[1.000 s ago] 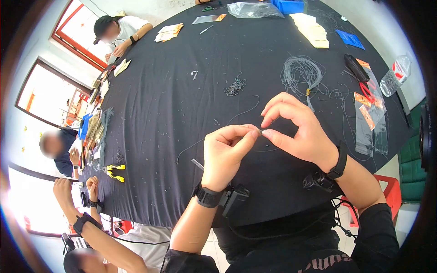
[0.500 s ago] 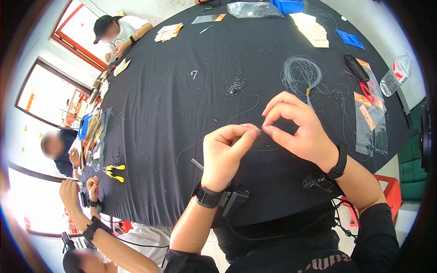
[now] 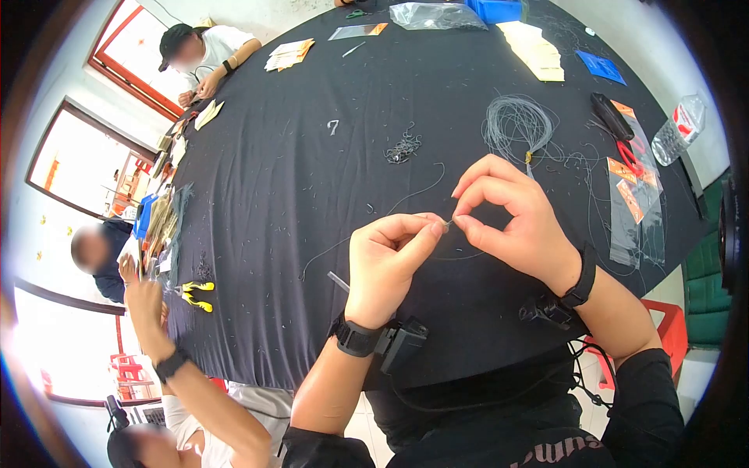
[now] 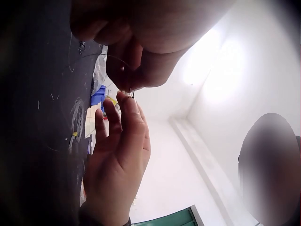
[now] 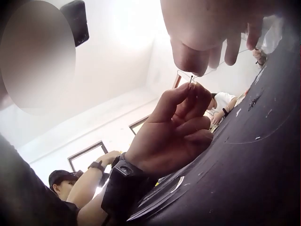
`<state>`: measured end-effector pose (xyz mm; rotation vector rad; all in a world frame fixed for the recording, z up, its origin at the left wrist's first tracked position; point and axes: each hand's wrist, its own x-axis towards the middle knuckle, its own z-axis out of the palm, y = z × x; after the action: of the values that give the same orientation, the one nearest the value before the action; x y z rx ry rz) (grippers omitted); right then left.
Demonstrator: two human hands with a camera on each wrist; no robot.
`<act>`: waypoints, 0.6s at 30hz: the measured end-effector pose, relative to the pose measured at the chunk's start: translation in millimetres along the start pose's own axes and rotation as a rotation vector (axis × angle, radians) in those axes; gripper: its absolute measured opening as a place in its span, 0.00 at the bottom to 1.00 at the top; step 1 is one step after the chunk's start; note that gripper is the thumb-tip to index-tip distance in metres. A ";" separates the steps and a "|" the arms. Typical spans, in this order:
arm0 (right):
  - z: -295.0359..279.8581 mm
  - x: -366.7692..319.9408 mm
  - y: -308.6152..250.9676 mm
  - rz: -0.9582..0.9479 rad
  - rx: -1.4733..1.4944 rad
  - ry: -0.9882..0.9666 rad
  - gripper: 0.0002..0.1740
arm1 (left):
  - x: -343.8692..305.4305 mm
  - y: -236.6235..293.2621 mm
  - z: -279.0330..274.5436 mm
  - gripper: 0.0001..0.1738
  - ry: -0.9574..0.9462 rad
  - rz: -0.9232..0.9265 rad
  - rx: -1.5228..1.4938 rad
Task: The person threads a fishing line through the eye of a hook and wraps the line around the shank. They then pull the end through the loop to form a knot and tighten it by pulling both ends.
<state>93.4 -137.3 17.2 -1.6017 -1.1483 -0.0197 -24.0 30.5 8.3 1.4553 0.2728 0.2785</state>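
Above the dark tablecloth, my left hand [image 3: 386,261] pinches a small fish hook [image 5: 191,79] between thumb and index finger; most of the hook is hidden by the fingertips. My right hand [image 3: 519,226] faces it, its thumb and index tips together on a thin piece of fishing line [image 5: 212,70] right by the hook. A loose length of the line [image 3: 425,189] curves over the cloth behind my left hand. Farther off lie a pile of fish hooks [image 3: 402,148] and a single hook [image 3: 370,208]. A tied coil of line [image 3: 519,125] lies beyond my right hand.
Red-handled scissors [image 3: 629,158], a black pouch [image 3: 611,117] and clear packets [image 3: 636,226] lie at the right, near a water bottle [image 3: 677,131]. Yellow-handled pliers [image 3: 198,296] lie at the left. Cards [image 3: 532,51] are at the back. Other people sit around the left side.
My right index finger has come down to meet the thumb, and those fingertips have drawn slightly right. My left hand stays nearly still. A neighbouring person's arm at lower left has swung right.
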 end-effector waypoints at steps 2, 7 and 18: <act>-0.2 0.5 1.8 -0.013 -0.025 0.034 0.05 | 0.3 -0.1 -0.7 0.05 -0.008 0.012 -0.006; -1.9 2.6 -0.8 -0.017 0.007 0.040 0.06 | -0.1 0.9 -0.6 0.05 0.000 0.018 0.016; 1.9 -1.2 -0.7 0.018 0.056 -0.012 0.05 | -0.4 2.8 1.4 0.09 -0.024 0.000 0.048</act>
<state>91.3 -136.7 16.4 -1.5641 -1.1344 0.0337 -23.9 29.3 11.3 1.5053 0.2620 0.2557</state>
